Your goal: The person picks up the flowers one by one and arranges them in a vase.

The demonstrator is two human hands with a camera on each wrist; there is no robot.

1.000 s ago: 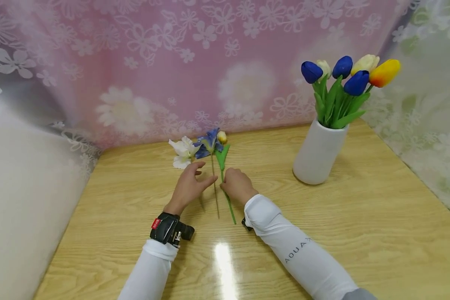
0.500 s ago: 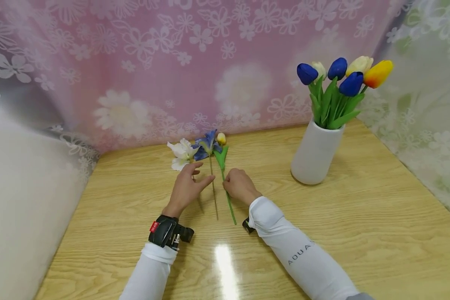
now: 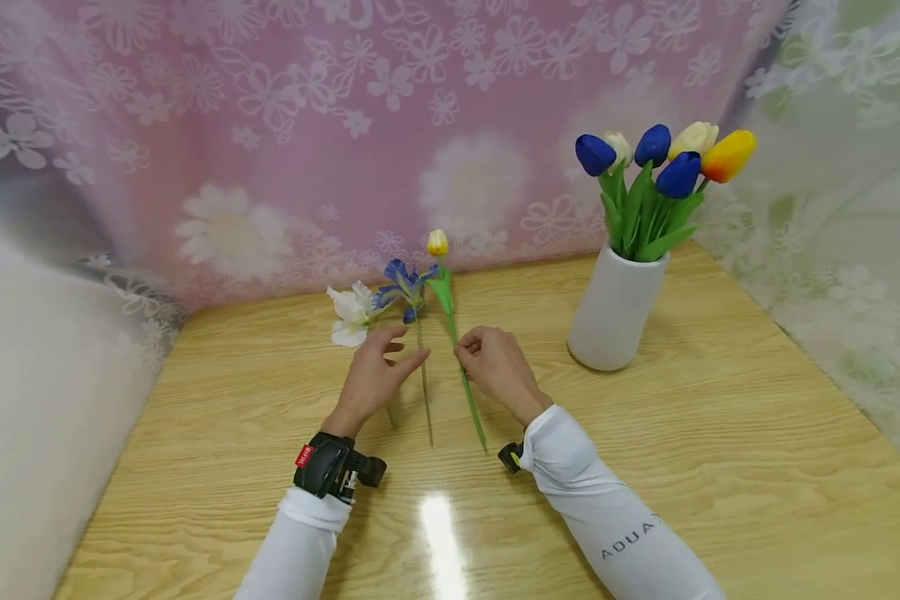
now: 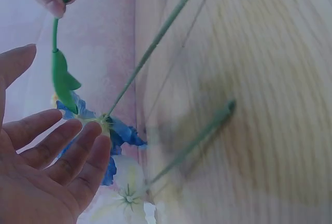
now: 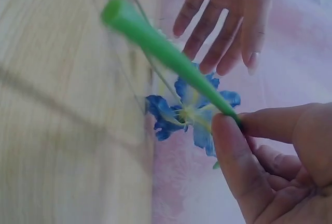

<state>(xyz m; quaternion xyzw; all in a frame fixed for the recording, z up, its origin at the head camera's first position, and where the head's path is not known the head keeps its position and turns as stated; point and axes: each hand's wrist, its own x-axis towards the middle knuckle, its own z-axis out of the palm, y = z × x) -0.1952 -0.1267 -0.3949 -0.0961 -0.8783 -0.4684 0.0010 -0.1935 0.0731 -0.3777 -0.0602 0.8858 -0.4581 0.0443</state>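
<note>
My right hand (image 3: 501,371) pinches the green stem of a yellow-and-white tulip (image 3: 438,242) between thumb and forefinger. In the right wrist view the stem's cut end (image 5: 111,14) points toward the camera, raised off the wood. My left hand (image 3: 377,377) hovers with fingers spread and relaxed, holding nothing. Beneath and beside it lie a blue iris (image 3: 401,287) and a white flower (image 3: 352,312), their thin stems pointing toward me. The left wrist view shows the tulip's green leaf (image 4: 63,81) near my left fingertips, with the iris behind them.
A white vase (image 3: 617,312) stands at the back right of the wooden table (image 3: 690,467), holding several blue, cream and orange-yellow tulips (image 3: 678,175). A pink floral curtain (image 3: 307,167) hangs along the table's far edge.
My right hand has lifted the tulip off the table, its head rising above the iris and its stem shifting right. My left hand has stayed nearly still. The head view has turned slightly right.
</note>
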